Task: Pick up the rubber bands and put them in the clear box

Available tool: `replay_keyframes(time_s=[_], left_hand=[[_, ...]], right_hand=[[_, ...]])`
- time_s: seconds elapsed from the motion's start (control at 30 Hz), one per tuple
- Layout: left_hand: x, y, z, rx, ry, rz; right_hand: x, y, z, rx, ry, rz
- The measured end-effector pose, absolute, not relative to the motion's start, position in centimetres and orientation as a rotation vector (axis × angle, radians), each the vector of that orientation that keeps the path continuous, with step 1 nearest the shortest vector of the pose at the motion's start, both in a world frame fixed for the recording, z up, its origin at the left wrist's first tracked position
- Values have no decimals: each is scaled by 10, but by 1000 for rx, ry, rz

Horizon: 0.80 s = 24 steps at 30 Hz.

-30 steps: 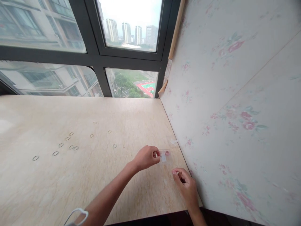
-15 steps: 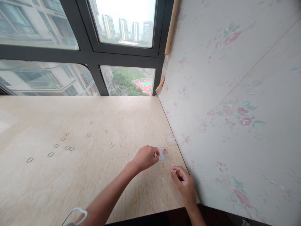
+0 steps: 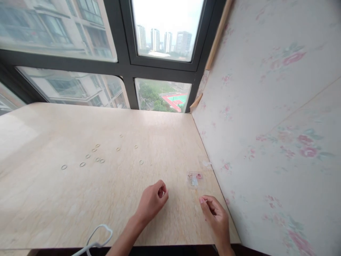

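Note:
My left hand (image 3: pixel 153 200) hovers over the pale counter, thumb and fingertips closed in a pinch. Anything between those tips is too small to make out. To its right lies a small clear plastic box (image 3: pixel 195 180) with a pink ring-like piece (image 3: pixel 199 176) and a few other tiny pieces in it. Just in front of the box, near the wall, my right hand (image 3: pixel 216 217) is also pinched at the fingertips; what it holds, if anything, I cannot tell. Neither hand touches the box.
Several thin rings, one nearest the left (image 3: pixel 64 167) and one nearest the box (image 3: pixel 141 162), lie scattered on the marble-patterned counter (image 3: pixel 112 199). A white cable (image 3: pixel 102 227) loops at the front edge. The flowered wall (image 3: pixel 266 106) bounds the right; a dark-framed window (image 3: pixel 160 73) stands behind.
My left hand has drawn away from the box, leftward and nearer to me, uncovering the box. My right hand keeps its pinch near the wall. The camera view has turned left.

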<state>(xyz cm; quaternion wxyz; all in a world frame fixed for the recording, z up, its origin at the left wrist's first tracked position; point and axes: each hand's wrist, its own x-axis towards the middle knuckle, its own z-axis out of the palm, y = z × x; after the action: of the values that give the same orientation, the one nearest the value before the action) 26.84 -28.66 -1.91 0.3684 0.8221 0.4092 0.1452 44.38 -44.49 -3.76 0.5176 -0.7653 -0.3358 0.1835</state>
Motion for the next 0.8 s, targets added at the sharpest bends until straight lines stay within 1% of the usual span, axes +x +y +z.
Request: replay_keyframes(time_s=[0.13,0.3,0.4,0.53,0.63,0.8], left_hand=[[252,-301,-35,2234,1032,418],[250,-302,-40,2250,985,489],[249,-301,-41,2256,929,512],[245,-301,-40,2216,852,553],[243,-300,-40,2154,826,577],[241,-299,-40,2088,820,600]], right_hand=[[411,-409,-12,-1723,-1003,543],[380,-321,18,-1666,-1421,658],[369,-262,19,-1956,-1875,558],[361,-205,10,-2077,-2067,485],[358,-184,7,-2118,-2189,436],[359,-174,10,-2102,-2370,420]])
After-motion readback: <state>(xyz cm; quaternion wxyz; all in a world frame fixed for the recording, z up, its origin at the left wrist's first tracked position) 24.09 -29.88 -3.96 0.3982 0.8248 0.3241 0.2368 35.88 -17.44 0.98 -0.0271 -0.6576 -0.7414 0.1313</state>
